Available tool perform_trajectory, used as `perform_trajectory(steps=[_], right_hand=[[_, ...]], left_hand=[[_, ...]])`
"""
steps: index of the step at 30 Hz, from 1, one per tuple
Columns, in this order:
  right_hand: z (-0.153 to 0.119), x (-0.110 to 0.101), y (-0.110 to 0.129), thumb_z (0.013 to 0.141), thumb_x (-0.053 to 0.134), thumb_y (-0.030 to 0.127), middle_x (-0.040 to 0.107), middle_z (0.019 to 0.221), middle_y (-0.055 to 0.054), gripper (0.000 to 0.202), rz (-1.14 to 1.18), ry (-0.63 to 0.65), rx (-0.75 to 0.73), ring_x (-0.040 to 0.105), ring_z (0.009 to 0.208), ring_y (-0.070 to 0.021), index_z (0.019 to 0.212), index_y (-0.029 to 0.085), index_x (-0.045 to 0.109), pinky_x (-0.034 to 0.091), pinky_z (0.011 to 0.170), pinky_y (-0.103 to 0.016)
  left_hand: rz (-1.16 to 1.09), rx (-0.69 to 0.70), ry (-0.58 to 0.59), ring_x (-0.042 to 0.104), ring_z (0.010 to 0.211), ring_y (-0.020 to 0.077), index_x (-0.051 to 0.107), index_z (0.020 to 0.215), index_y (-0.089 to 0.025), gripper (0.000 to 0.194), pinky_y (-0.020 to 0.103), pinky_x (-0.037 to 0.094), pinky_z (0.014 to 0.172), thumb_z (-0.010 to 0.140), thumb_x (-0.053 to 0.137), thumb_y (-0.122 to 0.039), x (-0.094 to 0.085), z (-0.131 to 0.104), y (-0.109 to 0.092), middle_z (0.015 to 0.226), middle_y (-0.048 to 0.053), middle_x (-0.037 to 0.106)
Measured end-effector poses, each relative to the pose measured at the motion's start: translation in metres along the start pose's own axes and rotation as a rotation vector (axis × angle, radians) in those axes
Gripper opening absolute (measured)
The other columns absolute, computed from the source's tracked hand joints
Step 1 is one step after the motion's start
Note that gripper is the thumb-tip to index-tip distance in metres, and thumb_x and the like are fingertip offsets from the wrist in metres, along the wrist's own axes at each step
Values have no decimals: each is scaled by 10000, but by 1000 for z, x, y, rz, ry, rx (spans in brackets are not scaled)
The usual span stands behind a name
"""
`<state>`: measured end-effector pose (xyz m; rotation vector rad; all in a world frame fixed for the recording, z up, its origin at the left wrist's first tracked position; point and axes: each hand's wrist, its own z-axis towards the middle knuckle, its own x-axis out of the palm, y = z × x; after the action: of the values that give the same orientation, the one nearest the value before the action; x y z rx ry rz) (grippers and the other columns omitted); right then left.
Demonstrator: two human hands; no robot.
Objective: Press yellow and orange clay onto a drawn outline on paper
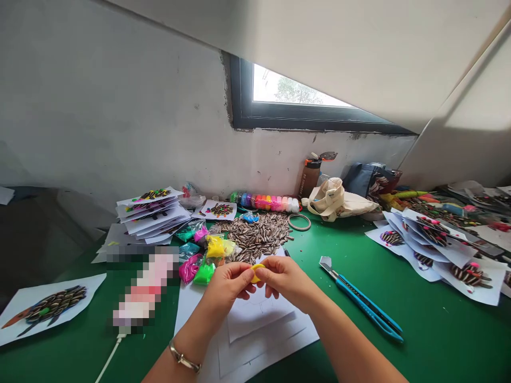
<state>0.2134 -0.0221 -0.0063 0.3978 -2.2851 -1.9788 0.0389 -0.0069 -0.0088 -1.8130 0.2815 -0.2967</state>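
A small flat piece of yellow clay (258, 273) is pinched between both hands, above white paper sheets (259, 340). My left hand (231, 282) grips its left side with thumb and fingers. On the right side, my right hand (282, 276) holds it the same way. A faint pencil drawing shows on the top sheet under the hands. Just behind are bags of yellow clay (215, 246), green clay (204, 273) and magenta clay (190, 269), beside a pile of striped seeds (259, 236).
A blue cutter (365, 303) lies right of the sheets. Stacks of seed pictures stand at the left (154, 215) and right (435, 239). A blurred item (146, 292) with a white cable lies left. Tape roll (299, 222), bottle (310, 178) and cloth bag (335, 201) sit behind.
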Motion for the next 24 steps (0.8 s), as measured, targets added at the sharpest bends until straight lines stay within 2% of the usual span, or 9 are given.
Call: perform_trajectory(steps=[3,7,12,15,19,21,24], right_hand=[[1,-3,0,806,645,561,647,748,-13,417,2,18,22,587,521,-108,902,157,608,387,428,-207],[3,0,-5,792,647,579,634,665,-15,436,27,25,16,553,502,-86,714,158,569,358,433,-195],[2,5,-5,755,662,590,619,592,-1,443,59,21,20,522,445,-80,668,173,539,330,414,-203],[2,3,-4,774,644,572,623,620,-6,427,35,34,27,533,458,-83,671,167,554,346,422,-206],[3,-4,-3,837,588,573,642,723,-19,418,-85,-29,41,574,519,-106,815,158,624,382,448,-220],[3,-6,-3,852,588,554,650,759,-22,400,-81,-49,-11,594,580,-116,868,158,642,428,509,-232],[2,-3,-3,848,616,501,643,744,-19,347,-10,-16,-113,596,637,-123,811,157,638,471,599,-251]], left_hand=[[20,19,-28,626,627,162,721,809,-152,490,251,462,552,617,804,-595,-3,4,3,714,47,698],[30,30,-32,633,625,172,695,812,-153,512,261,457,554,632,782,-624,-2,4,4,699,45,685],[74,-31,38,653,687,174,696,936,-170,561,253,449,595,667,756,-658,-1,3,3,758,39,704],[123,0,72,618,660,157,710,820,-157,497,249,425,594,672,760,-629,-2,5,4,721,37,693],[87,66,15,553,577,132,698,711,-152,442,255,411,571,662,764,-586,-4,6,6,652,22,655],[88,68,1,536,552,127,690,690,-150,433,258,410,560,653,767,-575,-2,4,4,638,22,648],[121,74,32,522,536,121,654,634,-148,439,257,404,550,658,764,-573,2,-1,-3,616,17,625]])
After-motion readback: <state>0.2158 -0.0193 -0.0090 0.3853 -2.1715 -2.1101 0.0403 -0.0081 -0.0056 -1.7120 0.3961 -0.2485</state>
